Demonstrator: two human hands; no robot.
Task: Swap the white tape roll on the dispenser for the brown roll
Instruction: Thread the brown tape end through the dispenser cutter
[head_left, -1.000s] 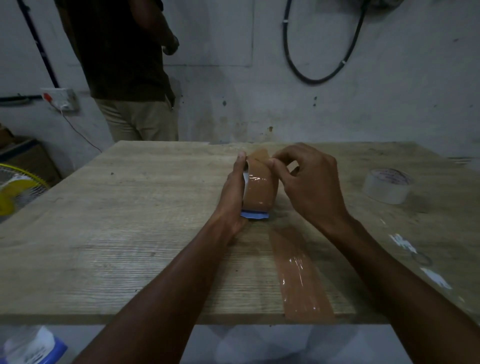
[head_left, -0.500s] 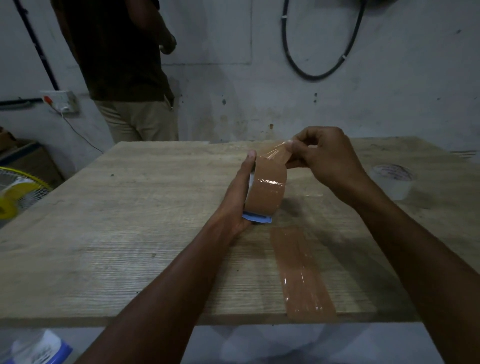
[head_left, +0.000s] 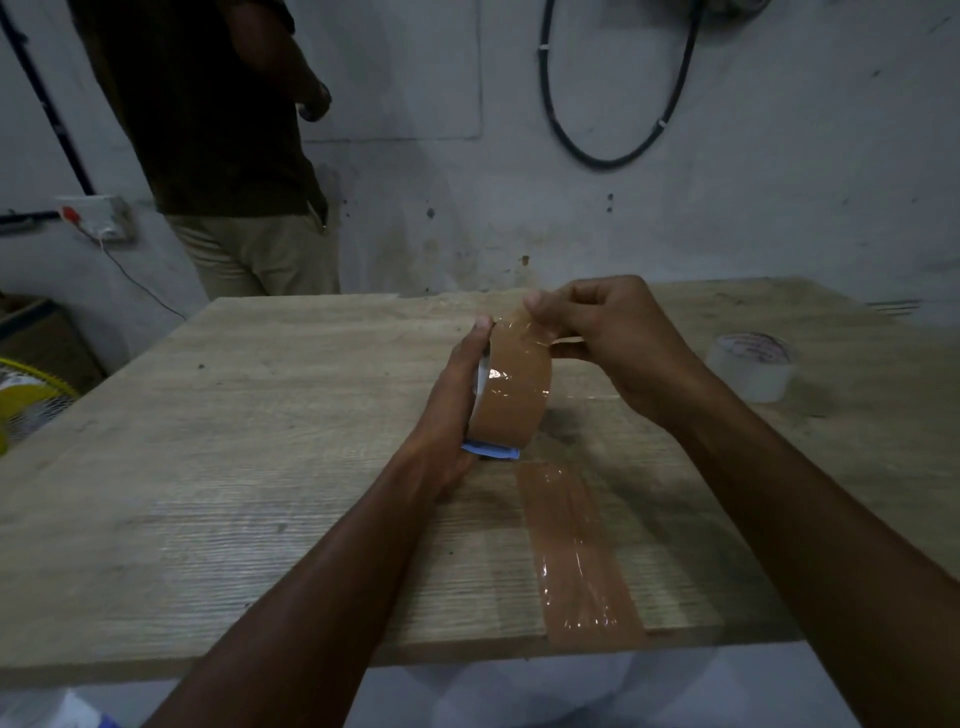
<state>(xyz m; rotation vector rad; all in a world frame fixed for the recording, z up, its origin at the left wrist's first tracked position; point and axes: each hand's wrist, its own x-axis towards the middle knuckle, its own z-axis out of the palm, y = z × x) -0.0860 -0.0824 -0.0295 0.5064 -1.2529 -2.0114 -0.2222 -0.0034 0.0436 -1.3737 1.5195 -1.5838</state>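
Note:
The brown tape roll (head_left: 511, 397) stands on edge in a blue dispenser (head_left: 491, 450) at the middle of the wooden table (head_left: 260, 415). My left hand (head_left: 449, 410) grips the dispenser and roll from the left side. My right hand (head_left: 602, 338) pinches the loose end of the brown tape, lifted off the top of the roll. The white tape roll (head_left: 750, 366) lies flat on the table to the right, apart from both hands.
A strip of brown tape (head_left: 576, 556) is stuck to the table and runs to its near edge. A person (head_left: 223, 145) stands behind the table at the far left. A yellow fan (head_left: 26, 400) sits at the left; a black cable (head_left: 613, 104) hangs on the wall.
My right hand has taken the tape end and pulled it up and to the right off the roll. My left hand has kept hold of the dispenser.

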